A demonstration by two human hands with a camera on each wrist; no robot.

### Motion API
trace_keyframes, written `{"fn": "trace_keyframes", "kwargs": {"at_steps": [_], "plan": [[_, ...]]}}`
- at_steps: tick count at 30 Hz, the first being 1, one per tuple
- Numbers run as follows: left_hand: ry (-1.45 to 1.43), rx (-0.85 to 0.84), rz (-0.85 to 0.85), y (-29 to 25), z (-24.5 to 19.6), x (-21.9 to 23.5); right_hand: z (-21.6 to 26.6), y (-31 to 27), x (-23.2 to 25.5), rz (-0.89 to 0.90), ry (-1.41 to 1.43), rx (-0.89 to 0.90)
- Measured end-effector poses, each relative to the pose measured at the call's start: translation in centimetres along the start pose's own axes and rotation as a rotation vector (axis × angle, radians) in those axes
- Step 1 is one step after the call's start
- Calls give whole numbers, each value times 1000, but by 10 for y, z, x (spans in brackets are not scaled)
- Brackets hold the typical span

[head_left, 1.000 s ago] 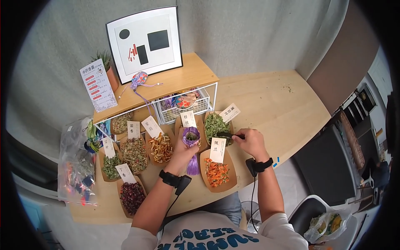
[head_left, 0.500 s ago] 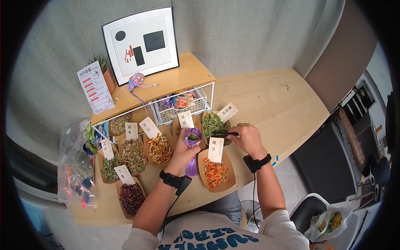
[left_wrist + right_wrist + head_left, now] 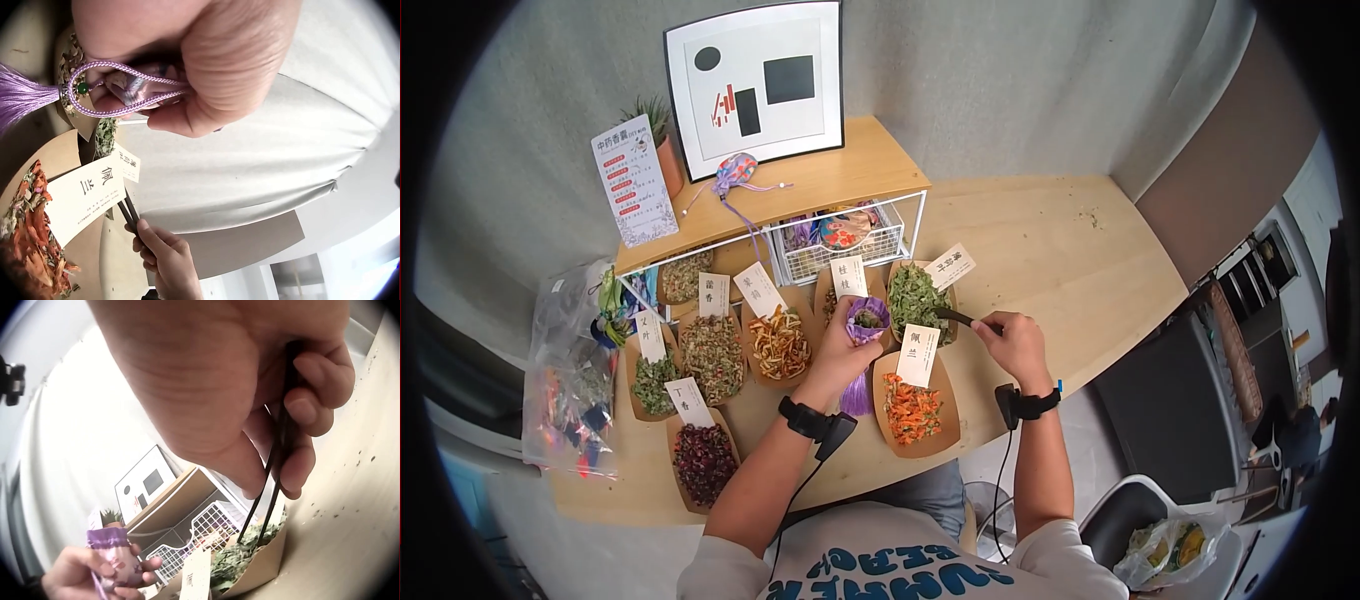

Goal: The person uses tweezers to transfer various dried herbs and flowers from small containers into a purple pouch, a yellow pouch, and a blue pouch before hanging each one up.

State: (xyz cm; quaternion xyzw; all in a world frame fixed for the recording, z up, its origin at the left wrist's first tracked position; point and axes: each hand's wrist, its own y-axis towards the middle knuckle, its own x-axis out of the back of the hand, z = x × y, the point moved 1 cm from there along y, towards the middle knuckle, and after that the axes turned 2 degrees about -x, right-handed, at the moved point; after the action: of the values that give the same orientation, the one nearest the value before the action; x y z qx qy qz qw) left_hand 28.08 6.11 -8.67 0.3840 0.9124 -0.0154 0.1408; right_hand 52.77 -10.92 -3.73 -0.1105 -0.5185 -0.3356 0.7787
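My left hand [image 3: 837, 358] grips a small purple drawstring pouch [image 3: 119, 559], its mouth facing up with dried herb bits inside. A purple tassel [image 3: 856, 397] hangs beneath it, and a lilac cord [image 3: 94, 65] with a green bead loops out under the fingers. In my right hand [image 3: 1015, 348] are black tweezers [image 3: 960, 318], pinched between thumb and fingers. Their two tips reach into dried green leaves [image 3: 231, 565] in a brown paper tray [image 3: 275, 556]. Just in front stands a tray of orange dried petals [image 3: 912, 408] with a label card [image 3: 917, 356].
Further trays of dried herbs, such as dark red buds [image 3: 705, 465] and yellow-brown slices [image 3: 777, 345], stand to the left. Behind them is a wooden shelf [image 3: 830, 175] with a white wire basket [image 3: 840, 262] beneath. A clear plastic bag [image 3: 570, 380] lies at the left edge.
The right hand has drawn slightly right and back from the leaves, so more of the tweezers shows. The left hand still holds the pouch. The head view has shifted a little.
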Motion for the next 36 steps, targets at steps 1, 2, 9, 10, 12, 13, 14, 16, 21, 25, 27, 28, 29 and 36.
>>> {"fn": "trace_keyframes", "kwargs": {"at_steps": [1,2,9,10,12,13,14,16,21,25,27,28,29,36], "plan": [[-12,-18,-3,1,0,-1,4,-1,-2,-6,-3,20],[-23,-35,-7,1,-1,-2,7,-1,-4,-12,-3,39],[-10,-7,4,-2,-5,-1,26,4,-16,-50,-106,175],[-7,-6,12,-3,-7,-2,30,5,-17,-71,-96,195],[-6,-5,17,-3,-7,-2,31,5,-20,-91,-87,216],[-3,0,21,-2,-6,-2,31,6,-22,-78,-90,213],[1,4,23,-2,-6,-1,32,7,-23,-66,-93,211],[2,11,18,-4,-8,-1,33,5,-23,-66,-79,236],[15,19,16,-1,-5,1,28,9,-23,-54,-89,284],[47,0,27,3,-2,0,25,11,-21,-145,-57,292],[49,-1,43,5,-2,-2,24,11,-15,-169,-34,274],[72,14,42,8,-3,-3,22,13,-13,-179,5,237],[94,27,42,10,-3,-5,21,14,-9,-191,43,202],[149,6,44,23,-1,-14,52,13,34,-259,225,248]]}}
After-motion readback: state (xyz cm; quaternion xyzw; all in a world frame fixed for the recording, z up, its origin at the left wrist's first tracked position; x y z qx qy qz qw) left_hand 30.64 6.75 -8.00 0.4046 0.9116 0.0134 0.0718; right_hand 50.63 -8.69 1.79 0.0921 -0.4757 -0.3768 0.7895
